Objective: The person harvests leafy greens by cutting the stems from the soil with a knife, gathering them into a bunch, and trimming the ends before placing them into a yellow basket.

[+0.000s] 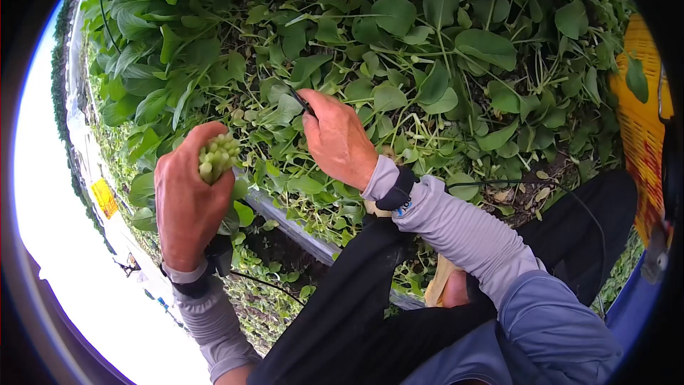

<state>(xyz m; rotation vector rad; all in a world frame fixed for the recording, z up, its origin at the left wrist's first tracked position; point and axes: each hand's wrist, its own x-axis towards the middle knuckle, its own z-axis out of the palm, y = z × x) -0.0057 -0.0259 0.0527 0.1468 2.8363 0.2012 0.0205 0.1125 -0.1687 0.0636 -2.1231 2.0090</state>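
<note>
A bundle of pale green cut stems (218, 157) shows its ends between the thumb and fingers of my left hand (187, 196), which is closed around it. Green leaves hang just below that grip. To the right, my right hand (336, 135) is closed on a small dark tool, perhaps a knife (301, 101), whose tip points up and left into the foliage. Leafy green plants (399, 18) lie beneath and beyond both hands, with light stems showing among them.
A yellow crate (638, 100) with red markings stands at the right edge. A grey strip (292, 227) runs diagonally below the hands. Taller leafy plants (139, 36) grow at the upper left. A black cable (267, 284) crosses near my legs. Another yellow object (104, 198) lies far left.
</note>
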